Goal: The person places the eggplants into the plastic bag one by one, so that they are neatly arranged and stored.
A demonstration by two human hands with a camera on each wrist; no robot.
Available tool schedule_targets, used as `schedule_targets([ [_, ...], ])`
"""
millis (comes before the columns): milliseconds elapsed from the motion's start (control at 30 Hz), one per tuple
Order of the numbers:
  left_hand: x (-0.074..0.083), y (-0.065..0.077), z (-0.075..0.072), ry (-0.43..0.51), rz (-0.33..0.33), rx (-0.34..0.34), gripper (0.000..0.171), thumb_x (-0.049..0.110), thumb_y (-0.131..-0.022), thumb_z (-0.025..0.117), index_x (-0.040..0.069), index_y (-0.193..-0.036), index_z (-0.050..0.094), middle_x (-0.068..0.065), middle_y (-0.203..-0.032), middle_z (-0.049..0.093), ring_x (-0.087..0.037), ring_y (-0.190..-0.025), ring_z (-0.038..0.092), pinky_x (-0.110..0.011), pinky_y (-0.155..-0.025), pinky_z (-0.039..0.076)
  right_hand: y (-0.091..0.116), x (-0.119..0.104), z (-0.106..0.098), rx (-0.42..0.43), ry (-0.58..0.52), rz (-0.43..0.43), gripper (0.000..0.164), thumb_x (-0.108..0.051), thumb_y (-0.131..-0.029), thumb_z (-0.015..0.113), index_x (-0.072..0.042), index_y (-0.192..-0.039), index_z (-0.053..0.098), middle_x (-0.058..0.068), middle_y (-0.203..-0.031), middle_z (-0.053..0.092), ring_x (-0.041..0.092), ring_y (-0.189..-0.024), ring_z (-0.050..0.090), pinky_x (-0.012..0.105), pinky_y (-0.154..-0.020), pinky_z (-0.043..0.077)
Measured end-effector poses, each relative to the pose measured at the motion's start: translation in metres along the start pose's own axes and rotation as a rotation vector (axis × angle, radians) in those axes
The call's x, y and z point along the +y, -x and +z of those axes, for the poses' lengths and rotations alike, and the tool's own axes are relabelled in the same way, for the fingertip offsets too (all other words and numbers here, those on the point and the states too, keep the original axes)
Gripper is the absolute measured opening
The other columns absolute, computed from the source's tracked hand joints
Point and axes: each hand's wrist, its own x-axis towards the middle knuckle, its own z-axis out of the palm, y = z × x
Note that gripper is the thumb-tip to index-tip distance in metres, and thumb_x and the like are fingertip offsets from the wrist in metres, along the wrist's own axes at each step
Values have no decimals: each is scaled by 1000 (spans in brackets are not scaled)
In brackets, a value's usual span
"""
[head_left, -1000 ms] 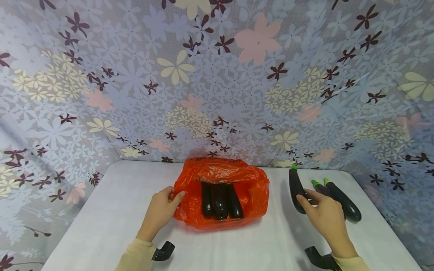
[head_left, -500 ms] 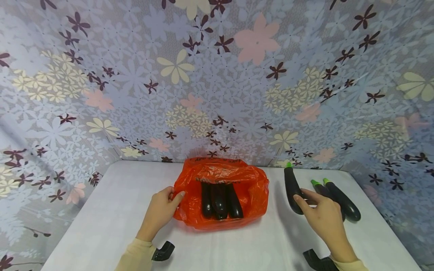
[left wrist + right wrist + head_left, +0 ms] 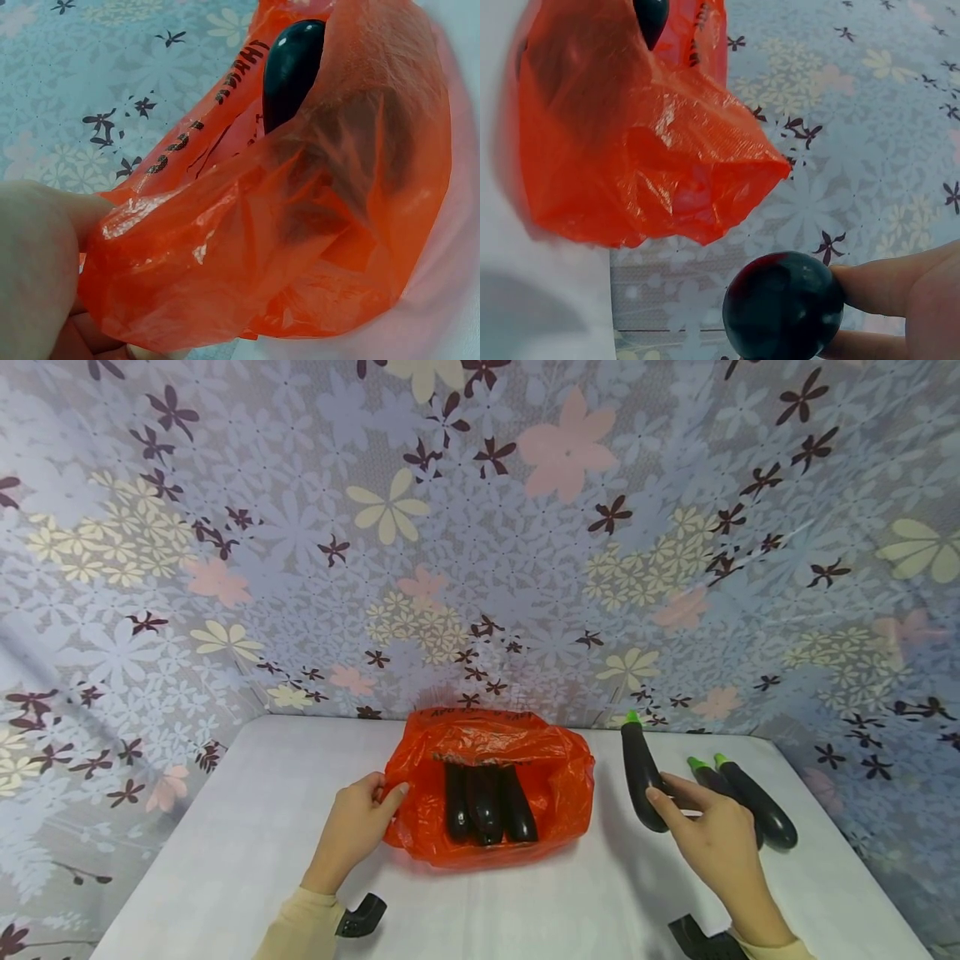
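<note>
A red plastic bag [image 3: 566, 793] with black print lies with its mouth toward me, and several dark eggplants [image 3: 483, 806] show side by side inside it. My left hand [image 3: 360, 822] pinches the bag's left edge between thumb and fingers; in the left wrist view the thumb is on the thin red film [image 3: 187, 262]. To the right of the bag, my right hand [image 3: 712, 835] holds a glossy dark eggplant [image 3: 640, 777] by its lower part, green stem end pointing away. Seen from the right wrist, the eggplant's rounded end [image 3: 784, 307] sits between thumb and fingers.
Two more eggplants [image 3: 759, 806] with green stems lie at the right of the white table [image 3: 262, 802], partly behind my right hand. A flower-patterned sheet [image 3: 480, 543] rises behind the table. Black curved pieces [image 3: 363, 917] are at both wrists.
The right hand has moved a little to the left with the eggplant, closer to the bag. My left hand and the bag stay where they were.
</note>
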Motion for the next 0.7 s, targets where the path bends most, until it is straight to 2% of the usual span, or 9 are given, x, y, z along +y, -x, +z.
schedule_targets([
  [433, -1, 0, 0, -6, 3, -1, 24, 28, -98, 66, 8, -87, 59, 0, -65, 50, -14, -58, 48, -25, -50, 39, 4, -15, -4, 5, -53, -15, 50, -36, -95, 70, 4, -124, 67, 24, -103, 73, 39, -93, 70, 51, -70, 58],
  [700, 0, 0, 0, -1, 8, -3, 24, 28, -98, 66, 7, -88, 59, -1, -66, 50, -14, -58, 48, -26, -50, 40, 8, -25, -6, 2, -98, -13, 46, -35, -95, 71, 1, -123, 69, 19, -105, 73, 35, -94, 71, 44, -70, 59],
])
